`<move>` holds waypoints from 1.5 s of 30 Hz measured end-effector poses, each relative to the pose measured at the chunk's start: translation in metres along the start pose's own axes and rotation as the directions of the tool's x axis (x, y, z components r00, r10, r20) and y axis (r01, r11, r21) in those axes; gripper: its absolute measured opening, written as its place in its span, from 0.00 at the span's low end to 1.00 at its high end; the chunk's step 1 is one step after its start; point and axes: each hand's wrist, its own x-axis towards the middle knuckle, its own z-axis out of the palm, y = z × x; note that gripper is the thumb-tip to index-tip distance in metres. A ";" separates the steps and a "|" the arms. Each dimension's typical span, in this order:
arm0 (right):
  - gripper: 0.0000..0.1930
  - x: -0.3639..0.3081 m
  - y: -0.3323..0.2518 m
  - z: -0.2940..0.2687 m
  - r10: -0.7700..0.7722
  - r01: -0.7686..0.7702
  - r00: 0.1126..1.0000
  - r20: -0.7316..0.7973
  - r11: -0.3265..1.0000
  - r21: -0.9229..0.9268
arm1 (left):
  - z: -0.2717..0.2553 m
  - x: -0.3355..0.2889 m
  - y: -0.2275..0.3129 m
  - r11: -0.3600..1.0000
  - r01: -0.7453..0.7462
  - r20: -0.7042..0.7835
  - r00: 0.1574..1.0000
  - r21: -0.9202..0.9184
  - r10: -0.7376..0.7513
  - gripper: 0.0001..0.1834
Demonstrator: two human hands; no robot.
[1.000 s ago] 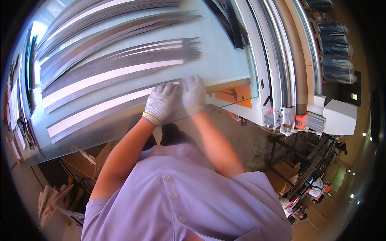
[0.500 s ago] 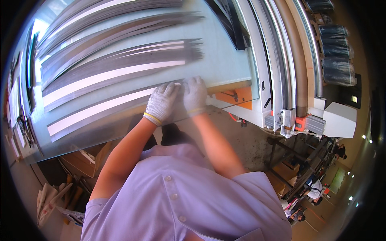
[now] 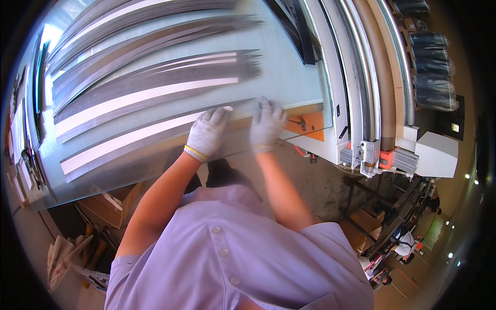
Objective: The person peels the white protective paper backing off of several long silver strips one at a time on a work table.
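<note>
Left hand (image 3: 207,130), gloved in pale knit with a yellow-edged cuff, is laid with bent fingers over the white-banded strip (image 3: 133,138); whether the strip is gripped or only pressed cannot be told. From the left, this strip is stretched along the near edge of the pale table (image 3: 287,80), with stacks of grey strips (image 3: 155,94) spread beyond it. Just beside the left hand, at the strip's right end, the gloved right hand (image 3: 267,124) is blurred, its fingers bent; whether anything is grasped cannot be told. Farther right, black bars (image 3: 307,46) are laid on the table, an orange panel (image 3: 314,123) is seen near its corner, then long rollers (image 3: 368,93), a white housing (image 3: 439,154) and dark wrapped rolls (image 3: 434,92)
</note>
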 end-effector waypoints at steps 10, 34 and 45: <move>0.15 -0.024 -0.018 0.006 -0.259 0.212 0.953 0.158 0.941 0.262 | 0.005 -0.004 -0.006 1.000 -0.009 -0.002 1.000 -0.016 0.009 0.25; 0.10 -0.024 -0.045 0.020 -0.279 0.252 0.956 0.089 0.939 0.235 | -0.007 -0.019 -0.035 0.995 -0.066 0.017 0.998 0.069 0.065 0.24; 0.07 -0.016 -0.047 0.030 -0.024 -0.013 0.988 0.150 0.970 0.241 | -0.014 -0.010 -0.029 0.996 -0.022 0.040 0.999 0.082 0.019 0.28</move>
